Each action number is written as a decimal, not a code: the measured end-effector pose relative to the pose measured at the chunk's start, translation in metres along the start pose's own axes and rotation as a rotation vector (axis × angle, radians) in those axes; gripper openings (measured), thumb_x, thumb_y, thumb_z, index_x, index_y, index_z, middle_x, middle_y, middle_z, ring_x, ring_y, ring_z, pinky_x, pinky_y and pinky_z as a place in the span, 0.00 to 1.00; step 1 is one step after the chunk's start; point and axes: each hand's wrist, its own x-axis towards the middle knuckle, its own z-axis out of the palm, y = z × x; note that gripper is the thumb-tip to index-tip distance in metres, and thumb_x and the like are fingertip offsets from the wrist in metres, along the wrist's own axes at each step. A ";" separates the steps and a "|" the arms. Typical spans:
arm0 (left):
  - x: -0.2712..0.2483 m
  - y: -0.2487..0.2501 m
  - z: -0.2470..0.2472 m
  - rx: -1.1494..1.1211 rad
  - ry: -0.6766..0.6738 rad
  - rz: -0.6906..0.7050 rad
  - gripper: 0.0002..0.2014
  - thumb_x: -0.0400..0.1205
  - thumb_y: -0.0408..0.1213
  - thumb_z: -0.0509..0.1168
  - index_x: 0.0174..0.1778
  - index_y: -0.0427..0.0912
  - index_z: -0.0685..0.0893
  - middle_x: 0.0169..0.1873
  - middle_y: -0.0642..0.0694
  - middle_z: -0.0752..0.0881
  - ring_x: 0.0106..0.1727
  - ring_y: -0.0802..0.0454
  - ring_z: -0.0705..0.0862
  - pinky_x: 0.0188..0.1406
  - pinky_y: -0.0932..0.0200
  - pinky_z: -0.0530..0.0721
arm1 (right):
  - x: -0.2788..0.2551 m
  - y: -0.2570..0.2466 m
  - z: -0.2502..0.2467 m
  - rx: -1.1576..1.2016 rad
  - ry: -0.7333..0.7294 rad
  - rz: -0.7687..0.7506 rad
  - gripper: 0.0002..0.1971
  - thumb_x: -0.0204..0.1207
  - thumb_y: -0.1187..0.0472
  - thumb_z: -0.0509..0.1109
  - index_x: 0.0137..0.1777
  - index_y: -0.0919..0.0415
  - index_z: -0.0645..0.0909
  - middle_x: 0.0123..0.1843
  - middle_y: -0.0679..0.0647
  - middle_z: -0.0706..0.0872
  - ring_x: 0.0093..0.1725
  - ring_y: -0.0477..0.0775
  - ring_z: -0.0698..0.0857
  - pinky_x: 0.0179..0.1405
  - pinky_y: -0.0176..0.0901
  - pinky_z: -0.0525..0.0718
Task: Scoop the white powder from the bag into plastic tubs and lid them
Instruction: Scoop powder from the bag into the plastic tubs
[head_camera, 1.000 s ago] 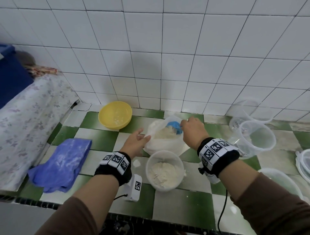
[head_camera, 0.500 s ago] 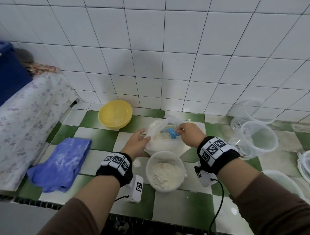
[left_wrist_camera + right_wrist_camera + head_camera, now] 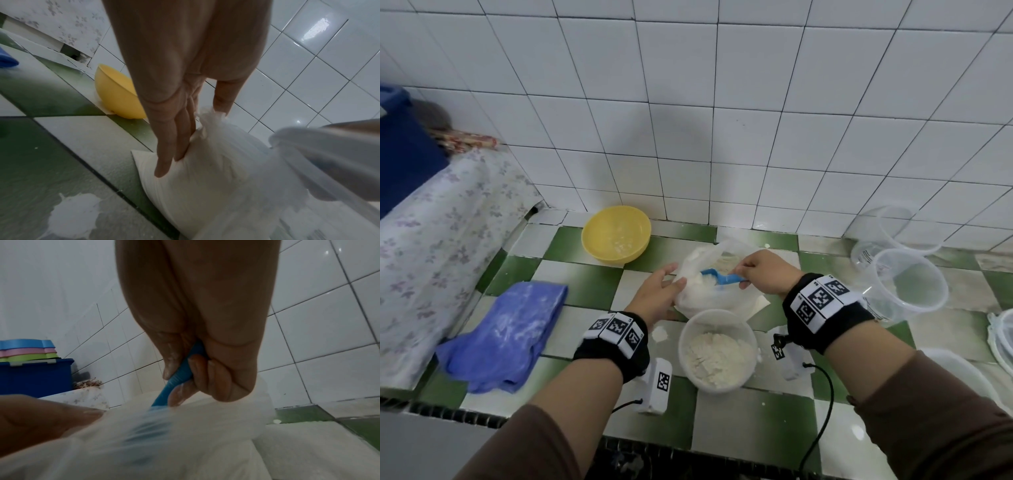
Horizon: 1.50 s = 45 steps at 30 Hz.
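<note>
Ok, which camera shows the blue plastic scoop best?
The head view: the blue plastic scoop shows whole, handle and bowl, inside the clear plastic bag. The right wrist view shows only its handle in the right hand, bowl blurred behind plastic. The left wrist misses it.

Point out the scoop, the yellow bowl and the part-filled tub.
scoop [image 3: 724, 278], head view, blue handle.
yellow bowl [image 3: 599, 233], head view, inner wall.
tub [image 3: 717, 320], head view, bare inner far wall.

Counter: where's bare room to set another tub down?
Bare tiles lie between the blue cloth and the powder-filled tub, and along the near edge in front of that tub. Another gap sits between the cloth and the yellow bowl. The right side is crowded with empty tubs and lids.
</note>
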 end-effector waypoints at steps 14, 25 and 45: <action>-0.009 0.002 -0.001 0.039 0.034 0.010 0.25 0.85 0.37 0.63 0.78 0.45 0.66 0.58 0.42 0.82 0.58 0.42 0.82 0.46 0.48 0.85 | 0.001 0.001 0.011 0.044 -0.002 0.069 0.15 0.84 0.62 0.59 0.56 0.70 0.84 0.33 0.50 0.83 0.24 0.45 0.67 0.16 0.26 0.65; -0.027 -0.005 0.003 0.087 0.092 0.093 0.28 0.83 0.37 0.66 0.79 0.43 0.65 0.67 0.39 0.79 0.62 0.41 0.81 0.61 0.34 0.82 | -0.022 0.011 -0.001 0.166 0.124 0.093 0.15 0.84 0.63 0.59 0.57 0.72 0.84 0.33 0.53 0.81 0.22 0.46 0.63 0.12 0.27 0.61; -0.047 -0.015 0.008 0.079 0.101 0.118 0.23 0.87 0.34 0.58 0.79 0.44 0.65 0.68 0.42 0.78 0.64 0.41 0.82 0.63 0.40 0.82 | -0.079 0.036 -0.031 0.476 -0.077 -0.028 0.11 0.81 0.69 0.61 0.50 0.69 0.86 0.32 0.59 0.84 0.27 0.48 0.63 0.24 0.37 0.61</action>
